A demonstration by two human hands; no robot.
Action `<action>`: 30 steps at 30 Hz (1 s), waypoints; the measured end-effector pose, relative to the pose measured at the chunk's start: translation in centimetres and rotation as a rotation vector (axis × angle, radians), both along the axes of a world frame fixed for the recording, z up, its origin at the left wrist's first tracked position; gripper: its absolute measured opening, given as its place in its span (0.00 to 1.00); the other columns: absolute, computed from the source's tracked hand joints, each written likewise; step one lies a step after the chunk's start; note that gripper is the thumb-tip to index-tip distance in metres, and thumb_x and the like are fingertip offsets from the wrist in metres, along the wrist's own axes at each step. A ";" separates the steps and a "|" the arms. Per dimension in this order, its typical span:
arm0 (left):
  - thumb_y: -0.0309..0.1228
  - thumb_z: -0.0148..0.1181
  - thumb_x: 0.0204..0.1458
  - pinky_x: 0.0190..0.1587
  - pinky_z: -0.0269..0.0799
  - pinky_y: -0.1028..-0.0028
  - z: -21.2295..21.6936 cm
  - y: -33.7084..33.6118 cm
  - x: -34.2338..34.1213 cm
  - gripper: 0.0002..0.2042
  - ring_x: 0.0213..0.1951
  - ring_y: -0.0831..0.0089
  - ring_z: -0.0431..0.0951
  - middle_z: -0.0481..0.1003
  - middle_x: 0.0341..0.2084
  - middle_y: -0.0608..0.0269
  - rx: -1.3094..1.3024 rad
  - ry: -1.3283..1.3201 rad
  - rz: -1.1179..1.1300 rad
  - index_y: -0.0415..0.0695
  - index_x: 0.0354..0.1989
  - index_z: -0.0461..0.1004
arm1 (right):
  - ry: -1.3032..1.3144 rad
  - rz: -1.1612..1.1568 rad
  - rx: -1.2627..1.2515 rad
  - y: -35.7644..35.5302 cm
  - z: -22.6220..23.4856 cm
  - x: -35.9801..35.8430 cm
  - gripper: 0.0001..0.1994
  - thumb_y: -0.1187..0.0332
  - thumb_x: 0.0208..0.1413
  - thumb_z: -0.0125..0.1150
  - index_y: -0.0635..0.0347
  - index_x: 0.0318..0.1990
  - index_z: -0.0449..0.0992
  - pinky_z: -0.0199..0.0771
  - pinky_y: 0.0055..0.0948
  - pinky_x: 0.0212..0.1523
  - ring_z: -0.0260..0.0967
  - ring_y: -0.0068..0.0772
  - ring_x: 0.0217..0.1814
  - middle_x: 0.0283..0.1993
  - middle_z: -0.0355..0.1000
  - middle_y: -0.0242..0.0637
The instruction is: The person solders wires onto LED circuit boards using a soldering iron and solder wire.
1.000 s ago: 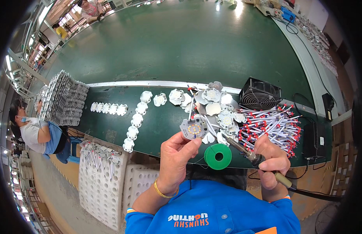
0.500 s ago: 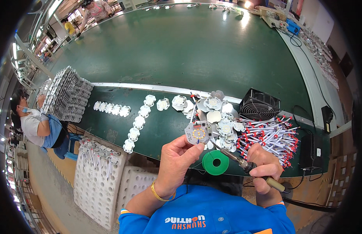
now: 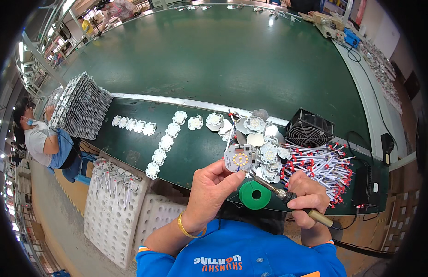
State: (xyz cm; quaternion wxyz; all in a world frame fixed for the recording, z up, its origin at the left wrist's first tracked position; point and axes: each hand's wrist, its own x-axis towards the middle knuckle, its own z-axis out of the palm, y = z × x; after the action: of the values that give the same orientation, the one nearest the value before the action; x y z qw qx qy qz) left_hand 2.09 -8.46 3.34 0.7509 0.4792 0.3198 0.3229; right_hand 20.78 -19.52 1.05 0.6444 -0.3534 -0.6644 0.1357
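Note:
Between thumb and fingers, my left hand [image 3: 214, 182] pinches a round LED circuit board [image 3: 239, 158] by its near edge. The board's face carries a ring of small yellow LEDs, and a wire stands up at its left side. My right hand [image 3: 309, 199] is wrapped round a soldering iron [image 3: 319, 218]. Its tip points left to the near edge of the board; whether they touch I cannot tell. Just below the tip sits a green spool [image 3: 254, 195] of thin solder wire. Beyond the held board lies a heap of similar boards [image 3: 269, 153].
White wires with red ends [image 3: 320, 168] are piled at right, before a black fan [image 3: 310, 128]. Single boards [image 3: 166, 143] lie in rows leftward, near a tall board stack [image 3: 80, 108]. White perforated foam trays [image 3: 110, 217] stand below the bench. A co-worker [image 3: 43, 138] sits at left.
The whole view has shifted slightly. Both hands keep their holds, with the board and the iron tip still close together.

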 end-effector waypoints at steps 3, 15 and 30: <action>0.24 0.58 0.48 0.27 0.60 0.84 0.0 0.1 0.0 0.10 0.24 0.88 0.65 0.73 0.25 0.70 0.005 -0.008 -0.010 0.37 0.40 0.76 | -0.003 0.007 0.009 0.2 0.0 0.1 0.17 0.79 0.27 0.55 0.58 0.32 0.76 0.58 0.30 0.24 0.52 0.28 0.16 0.15 0.56 0.29; 0.23 0.57 0.49 0.28 0.62 0.85 -0.1 0.2 -0.1 0.11 0.26 0.88 0.68 0.75 0.27 0.70 0.007 -0.007 -0.044 0.37 0.41 0.75 | -0.048 0.004 0.019 0.8 -0.2 0.3 0.17 0.79 0.26 0.54 0.58 0.32 0.76 0.58 0.30 0.23 0.54 0.28 0.14 0.14 0.57 0.29; 0.22 0.57 0.49 0.32 0.65 0.85 -0.4 0.0 0.0 0.13 0.29 0.87 0.70 0.76 0.31 0.67 0.079 -0.026 -0.022 0.36 0.44 0.74 | -0.077 -0.006 0.016 0.9 0.2 0.2 0.16 0.79 0.29 0.55 0.59 0.33 0.75 0.58 0.30 0.22 0.56 0.29 0.14 0.15 0.60 0.30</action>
State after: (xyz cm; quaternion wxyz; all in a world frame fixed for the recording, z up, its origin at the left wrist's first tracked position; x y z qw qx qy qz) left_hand 2.09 -8.48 2.95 0.7390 0.5076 0.2918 0.3333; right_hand 21.03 -18.66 1.21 0.6215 -0.3553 -0.6887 0.1146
